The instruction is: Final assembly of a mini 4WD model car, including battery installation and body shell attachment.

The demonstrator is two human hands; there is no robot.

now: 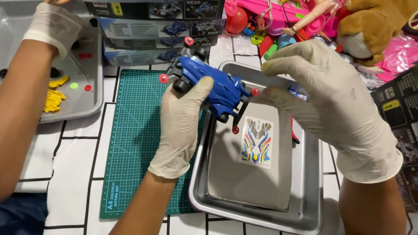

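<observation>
While gripped by left-hand fingers, blue toy car overhangs tray.

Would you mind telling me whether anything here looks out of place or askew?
Nothing looks damaged or spilled. The left hand holds the blue toy car tilted above the metal tray; the right hand pinches a small sticker piece. The sticker sheet lies flat.

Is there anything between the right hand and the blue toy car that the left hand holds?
Nothing visible. The left hand grips the blue toy car above the metal tray. The right hand is right beside the car's end, pinching a small sticker, with only open air between them.
</observation>
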